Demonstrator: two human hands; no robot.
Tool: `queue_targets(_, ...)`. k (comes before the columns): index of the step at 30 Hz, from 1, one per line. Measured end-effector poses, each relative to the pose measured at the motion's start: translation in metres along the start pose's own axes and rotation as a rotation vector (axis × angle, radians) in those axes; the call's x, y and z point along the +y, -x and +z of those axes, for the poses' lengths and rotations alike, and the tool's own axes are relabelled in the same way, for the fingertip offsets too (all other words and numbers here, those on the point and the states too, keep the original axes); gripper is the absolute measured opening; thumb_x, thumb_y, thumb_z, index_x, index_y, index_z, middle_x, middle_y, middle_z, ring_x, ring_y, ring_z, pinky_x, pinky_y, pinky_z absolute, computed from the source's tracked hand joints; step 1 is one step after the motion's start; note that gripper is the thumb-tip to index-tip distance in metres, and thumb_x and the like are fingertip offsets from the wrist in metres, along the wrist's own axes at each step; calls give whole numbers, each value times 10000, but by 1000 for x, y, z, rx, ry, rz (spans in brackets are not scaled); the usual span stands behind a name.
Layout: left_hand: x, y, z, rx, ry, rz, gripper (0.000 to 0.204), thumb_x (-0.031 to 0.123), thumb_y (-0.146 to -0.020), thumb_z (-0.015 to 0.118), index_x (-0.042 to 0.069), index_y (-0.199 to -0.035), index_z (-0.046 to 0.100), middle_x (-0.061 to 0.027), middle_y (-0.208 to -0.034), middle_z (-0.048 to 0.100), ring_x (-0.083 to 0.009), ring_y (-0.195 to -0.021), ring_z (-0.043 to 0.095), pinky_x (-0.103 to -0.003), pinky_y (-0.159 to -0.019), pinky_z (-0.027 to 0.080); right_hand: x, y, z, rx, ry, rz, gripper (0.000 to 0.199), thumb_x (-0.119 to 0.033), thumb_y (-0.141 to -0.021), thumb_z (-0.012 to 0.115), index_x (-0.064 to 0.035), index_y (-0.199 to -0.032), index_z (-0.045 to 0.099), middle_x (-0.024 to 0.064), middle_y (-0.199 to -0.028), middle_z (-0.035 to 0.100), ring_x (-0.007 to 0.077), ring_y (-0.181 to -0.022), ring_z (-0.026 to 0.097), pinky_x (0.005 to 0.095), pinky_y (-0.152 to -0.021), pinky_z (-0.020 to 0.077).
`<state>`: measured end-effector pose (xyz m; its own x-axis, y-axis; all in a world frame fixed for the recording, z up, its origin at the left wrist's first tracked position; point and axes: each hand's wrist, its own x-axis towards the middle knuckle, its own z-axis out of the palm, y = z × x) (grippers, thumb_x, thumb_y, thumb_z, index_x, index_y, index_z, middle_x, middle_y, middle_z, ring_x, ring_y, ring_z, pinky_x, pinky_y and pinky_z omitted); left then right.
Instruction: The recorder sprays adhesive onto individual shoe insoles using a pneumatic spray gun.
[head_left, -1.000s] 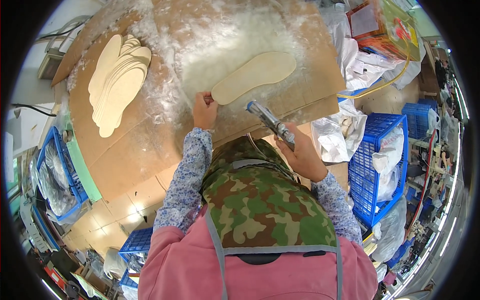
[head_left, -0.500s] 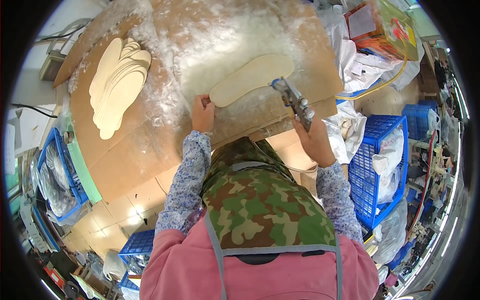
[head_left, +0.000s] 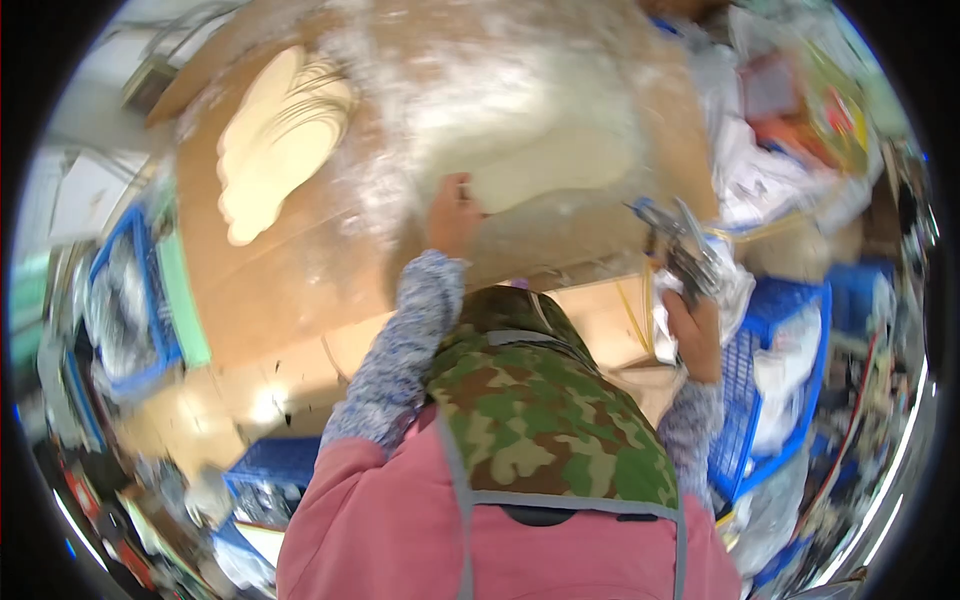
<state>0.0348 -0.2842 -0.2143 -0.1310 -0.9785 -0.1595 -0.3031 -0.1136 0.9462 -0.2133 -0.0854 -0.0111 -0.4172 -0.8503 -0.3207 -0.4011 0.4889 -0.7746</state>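
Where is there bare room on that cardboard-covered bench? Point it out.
Free: the brown cardboard below the stack of pale shoe insoles and left of the left hand.

Crowded: the left hand presses a single pale insole amid white powder; the right hand holds a metal spray gun over the blue plastic crate; bags pile at right.

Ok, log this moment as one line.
left hand: pressing insole on board | right hand: holding spray gun off board | insole stack: far left

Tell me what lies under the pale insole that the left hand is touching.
The insole rests on a brown cardboard sheet dusted with white residue. The left hand presses its near end; whatever sits directly beneath stays covered.
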Motion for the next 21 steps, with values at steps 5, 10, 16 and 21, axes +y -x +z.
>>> queue_targets(5, 93, 19, -53, -21, 557, 25, 312, -7, -830, 463, 44, -1132, 525, -83, -947, 548, -193, -787, 631, -299, -637, 566, 8, 15, 7, 157, -215, 3, 319, -68, -894, 556, 36, -1195, 533, -53, -595, 404, 19, -459, 345, 209, -400, 244)
queue_targets(10, 91, 81, -188, 276, 676, 6, 363, 13, -854, 478, 53, -1215, 480, -86, -1125, 553, -205, -948, 601, -318, -742, 561, -6, 10, 21, 20, -217, -65, 313, -54, -900, 536, 18, -1205, 532, -56, -603, 409, 16, -448, 310, 199, -403, 225)
queue_targets(16, -18, 155, -322, 837, 752, 160, 353, -19, -861, 456, 67, -1203, 459, -115, -1150, 549, -233, -981, 605, -338, -799, 555, -32, -6, 57, -109, -198, -100, 320, -47, -894, 522, -2, -1210, 534, -50, -734, 494, 3, -484, 295, 194, -425, 204)
queue_targets(21, -130, 168, -356, 1071, 552, -216, 359, -1, -885, 432, 38, -1239, 377, -133, -1091, 556, -263, -1026, 603, -349, -830, 554, -53, -18, 94, -220, -170, -135, 328, -59, -887, 523, -6, -1211, 522, -64, -838, 523, -3, -515, 253, 186, -443, 189)
